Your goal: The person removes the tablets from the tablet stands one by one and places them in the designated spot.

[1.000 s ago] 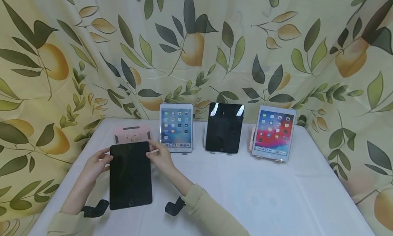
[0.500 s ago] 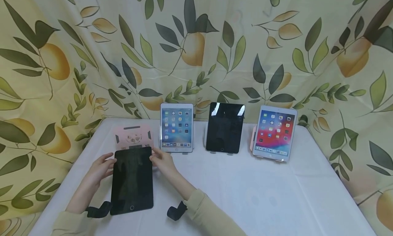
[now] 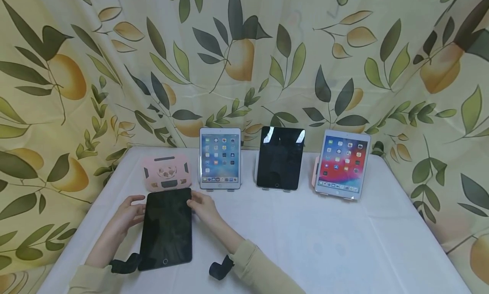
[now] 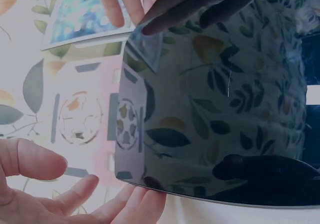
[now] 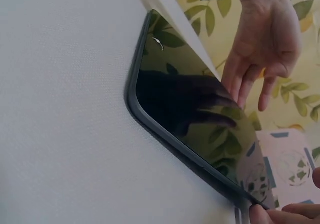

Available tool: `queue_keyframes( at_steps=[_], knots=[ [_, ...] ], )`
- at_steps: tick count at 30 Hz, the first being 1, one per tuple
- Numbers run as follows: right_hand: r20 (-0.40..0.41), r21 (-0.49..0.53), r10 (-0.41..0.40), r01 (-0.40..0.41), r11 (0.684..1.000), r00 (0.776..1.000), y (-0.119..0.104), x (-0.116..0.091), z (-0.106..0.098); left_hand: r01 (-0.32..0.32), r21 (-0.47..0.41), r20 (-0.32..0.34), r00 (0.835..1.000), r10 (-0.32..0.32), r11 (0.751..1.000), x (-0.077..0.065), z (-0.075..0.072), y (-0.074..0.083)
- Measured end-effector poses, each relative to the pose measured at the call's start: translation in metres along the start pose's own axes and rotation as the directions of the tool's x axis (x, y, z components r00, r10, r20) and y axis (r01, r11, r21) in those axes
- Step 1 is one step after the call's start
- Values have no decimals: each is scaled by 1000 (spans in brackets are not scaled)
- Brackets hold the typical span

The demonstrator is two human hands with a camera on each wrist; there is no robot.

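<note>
A black tablet (image 3: 166, 230) with a dark, reflective screen faces up at the left front of the white-covered table. My right hand (image 3: 206, 207) pinches its far right corner; in the right wrist view, the thumb and fingers (image 5: 260, 214) meet at that corner. At the tablet's far left edge is my left hand (image 3: 127, 215). Its thumb (image 4: 40, 159) stands apart from the screen, while other fingertips touch the edge from below. Just beyond the tablet stands a pink stand (image 3: 166, 171) with a round cut-out. Whether the tablet's near edge rests on the cloth, I cannot tell.
Along the back of the table (image 3: 305, 243) lean a white tablet with a blue screen (image 3: 220, 158), a black tablet (image 3: 280, 158) and a white tablet with a red-blue screen (image 3: 341, 164), each propped up. A leaf-patterned curtain (image 3: 282, 94) hangs behind.
The tablet and both hands have shifted nearer to me and slightly right, uncovering more of the pink stand. My left thumb has come off the tablet's edge; the right hand keeps its pinch.
</note>
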State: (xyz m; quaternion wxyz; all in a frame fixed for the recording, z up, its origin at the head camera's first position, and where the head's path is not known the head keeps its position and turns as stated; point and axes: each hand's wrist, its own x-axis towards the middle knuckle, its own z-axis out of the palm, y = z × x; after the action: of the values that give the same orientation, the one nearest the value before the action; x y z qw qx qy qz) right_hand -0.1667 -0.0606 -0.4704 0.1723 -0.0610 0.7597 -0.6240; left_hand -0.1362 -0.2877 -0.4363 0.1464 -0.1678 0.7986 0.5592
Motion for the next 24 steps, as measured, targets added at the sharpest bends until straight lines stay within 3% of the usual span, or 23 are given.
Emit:
queue_keyframes(
  at_steps=[16,24],
  knots=[
    [-7,-36,5,-5,999,1000,1,-4,8,35,2,-10,999,-35,999,5,5,-8],
    [19,-118,-10,13,993,1000,1,-7,10,41,-14,-10,999,-41,999,5,6,-8]
  ],
)
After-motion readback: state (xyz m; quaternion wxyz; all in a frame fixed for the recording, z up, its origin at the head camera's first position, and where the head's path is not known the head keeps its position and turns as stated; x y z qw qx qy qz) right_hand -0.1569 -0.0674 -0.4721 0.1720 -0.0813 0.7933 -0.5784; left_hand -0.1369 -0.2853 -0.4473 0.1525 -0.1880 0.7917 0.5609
